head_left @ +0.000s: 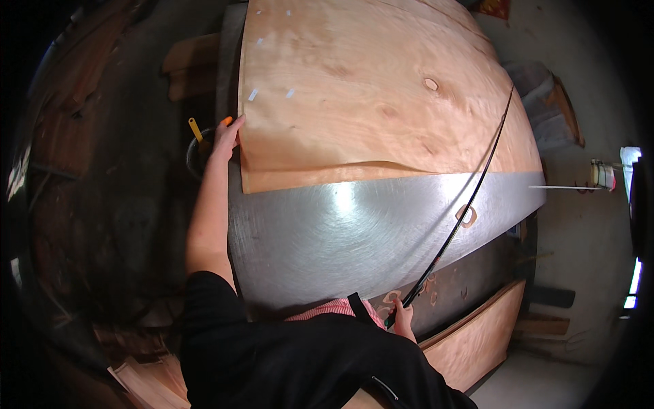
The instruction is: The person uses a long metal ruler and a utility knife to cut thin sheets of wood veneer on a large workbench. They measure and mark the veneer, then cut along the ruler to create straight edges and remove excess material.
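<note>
A large sheet of pale wood veneer (pixel 340 109) lies over a shiny metal tabletop (pixel 300 238), its near edge slightly wavy and raised. My left hand (pixel 226 141) grips the sheet's left edge near the front corner. Something orange (pixel 226 121) shows at those fingers; its kind is unclear. Low and close to my body, my right hand (pixel 403 322) is closed round the thick end of a long thin black rod (pixel 436 262). The rod slants away to the upper right, across the bare metal and over the veneer. Several small white strips (pixel 253 95) mark the sheet's left part.
A small veneer offcut with a hole (pixel 460 217) lies on the metal. Left of the table stands a dark pot (pixel 191 158) with a yellow-handled tool (pixel 195 127). More veneer sheets (pixel 484 334) are stacked at the near right. Wood strips (pixel 146 382) lie at the lower left.
</note>
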A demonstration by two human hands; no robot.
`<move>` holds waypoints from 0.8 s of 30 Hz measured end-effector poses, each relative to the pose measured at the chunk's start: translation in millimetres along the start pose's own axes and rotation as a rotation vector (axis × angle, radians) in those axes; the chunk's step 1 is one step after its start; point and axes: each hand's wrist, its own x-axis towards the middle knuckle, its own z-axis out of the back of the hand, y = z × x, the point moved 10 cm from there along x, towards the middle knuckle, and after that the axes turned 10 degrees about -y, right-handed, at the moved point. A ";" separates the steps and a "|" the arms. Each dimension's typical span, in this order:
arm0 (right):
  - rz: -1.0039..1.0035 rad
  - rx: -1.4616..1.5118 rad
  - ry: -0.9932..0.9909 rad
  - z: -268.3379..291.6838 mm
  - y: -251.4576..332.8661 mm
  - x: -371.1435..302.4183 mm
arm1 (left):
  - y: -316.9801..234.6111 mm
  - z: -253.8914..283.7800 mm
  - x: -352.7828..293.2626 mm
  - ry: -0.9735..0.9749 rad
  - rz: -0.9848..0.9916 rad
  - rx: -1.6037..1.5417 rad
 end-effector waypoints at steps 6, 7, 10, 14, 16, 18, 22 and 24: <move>0.011 -0.004 -0.006 5.7 -1.7 0.3 | 26.3 -16.5 5.3 0.257 0.111 -0.044; 0.001 -0.014 -0.005 5.8 -2.1 1.8 | 32.4 -10.8 13.6 0.252 0.106 -0.062; -0.019 0.001 -0.013 10.9 -7.7 6.2 | 50.6 -7.8 10.1 0.250 0.149 0.023; 0.010 0.026 -0.009 17.1 -12.1 13.1 | 57.4 -9.8 -13.4 0.333 0.187 -0.028; -0.002 0.056 -0.015 16.2 -13.7 12.8 | 51.5 -12.3 -24.8 0.368 0.182 -0.050; -0.015 0.063 -0.008 13.9 -10.0 11.1 | 42.3 -8.5 -33.9 0.364 0.122 -0.022; 0.001 0.134 -0.019 17.7 -16.7 17.0 | 65.7 -0.7 -63.7 0.385 0.096 0.031; 0.014 0.189 -0.029 16.4 -20.7 19.9 | 89.0 5.0 -95.8 0.394 0.133 0.048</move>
